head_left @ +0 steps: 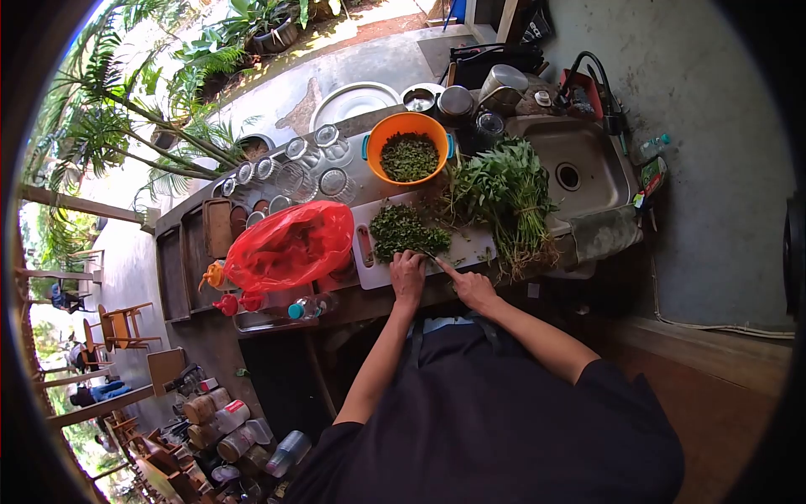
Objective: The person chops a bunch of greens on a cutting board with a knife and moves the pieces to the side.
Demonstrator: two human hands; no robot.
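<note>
A white cutting board [476, 244] lies on the counter with a heap of chopped greens [403, 231] on it. At the heap's near edge my left hand [408, 274] rests with its fingers bent down on the greens. My right hand [472, 286] is closed round a knife, its index finger stretched along the top; only a little of the blade [434, 257] shows, close to my left fingertips. Right of the board lies a big bunch of leafy stems with roots [522, 210]. Behind the board stands an orange basin [378, 135] holding more chopped greens.
A sink [594, 149] is at the right, with a cloth [604, 233] over its near edge. To the left are a red plastic bag [294, 244], a bottle [311, 307] and several glasses [337, 183]. Pots [456, 102] stand behind the basin. People sit far left.
</note>
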